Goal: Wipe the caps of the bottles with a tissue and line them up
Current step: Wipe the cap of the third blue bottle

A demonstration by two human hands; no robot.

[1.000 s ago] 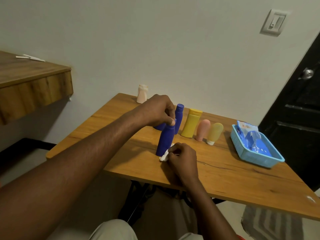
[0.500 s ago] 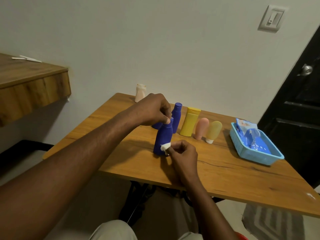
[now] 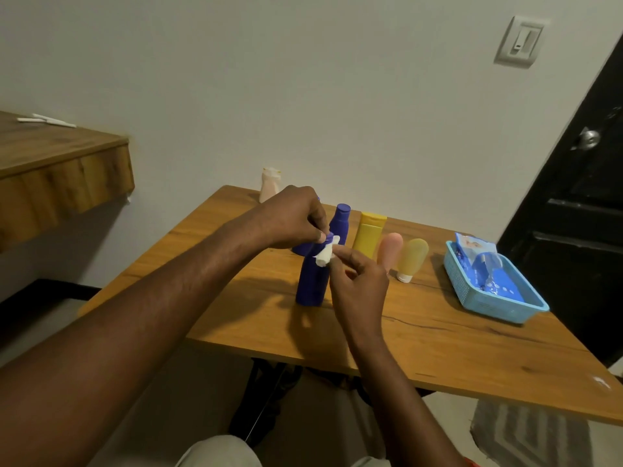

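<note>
We are sitting at the bench (image 3: 438, 348) and looking down at our two hands. Our left hand (image 3: 292, 219) is curling its fingers round the top of the front bottle (image 3: 312, 281). That bottle is dark blue and is standing up near the front edge of the bench. Our right hand (image 3: 359, 283) is pinching a small white tissue (image 3: 324, 253) between thumb and finger. It is pressing the tissue on the cap of the front bottle. The cap is mostly hiding under the tissue and our fingers.

Just behind, a row of bottles is standing side by side and running to the right. First is a second blue bottle (image 3: 341, 220), then a yellow bottle (image 3: 369, 235), then a pink bottle (image 3: 390, 246). Last is a tan bottle (image 3: 413, 256), which is standing on its white cap. Our right hand is hiding the bottom of the pink bottle. Something else blue (image 3: 301, 248) is peeking out under our left hand, and we cannot tell what it is.

A pale bottle (image 3: 269, 185) is standing alone at the back of the bench by the wall, well apart from the row. A light blue basket (image 3: 499, 310) is sitting on the right side of the bench. A pack (image 3: 473, 246) is lying inside it. A wooden shelf (image 3: 60, 170) is sticking out from the wall on the left.
</note>
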